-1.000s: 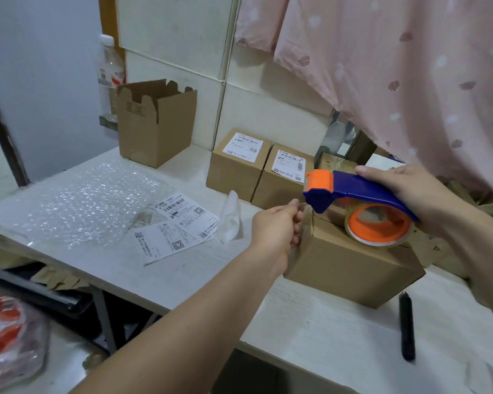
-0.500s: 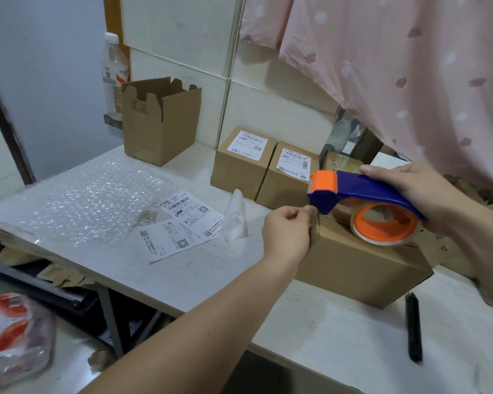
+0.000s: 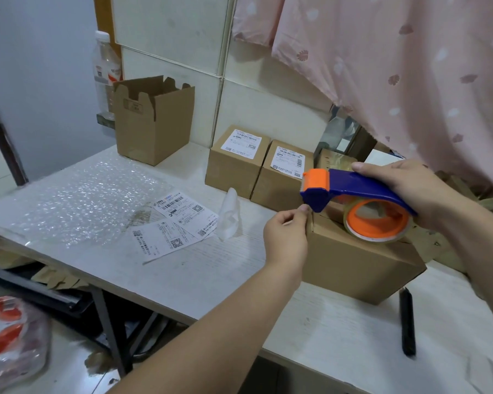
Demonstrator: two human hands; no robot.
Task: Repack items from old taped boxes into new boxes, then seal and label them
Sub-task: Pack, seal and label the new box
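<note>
The left forearm comes up from the bottom centre of the frame. The left hand (image 3: 286, 237) sits against the left end of the closed box (image 3: 353, 260), just right of centre on the desk (image 3: 182, 280). Its thumb and forefinger are pinched together at the box's top edge, right under the nose of the tape dispenser (image 3: 350, 189). They are probably holding the clear tape's free end, though the tape itself is too transparent to make out.

The box looks like stiff, light cardboard. Its flaps would give under pressure, so it is best steadied by the end wall and top edge, as the left hand does. The tape should be thin, sticky and quick to crease, and is best held only at its tip.

Beyond, the right hand (image 3: 407, 191) enters from the right edge. Its fingers are wrapped round the dispenser's blue handle with the forefinger laid along the top, and the orange roll sits just over the box lid.

A dark pen (image 3: 407, 322) lies at lower right. Printed labels (image 3: 177, 223) lie left of centre, and two labelled boxes (image 3: 256, 169) stand farther back.
</note>
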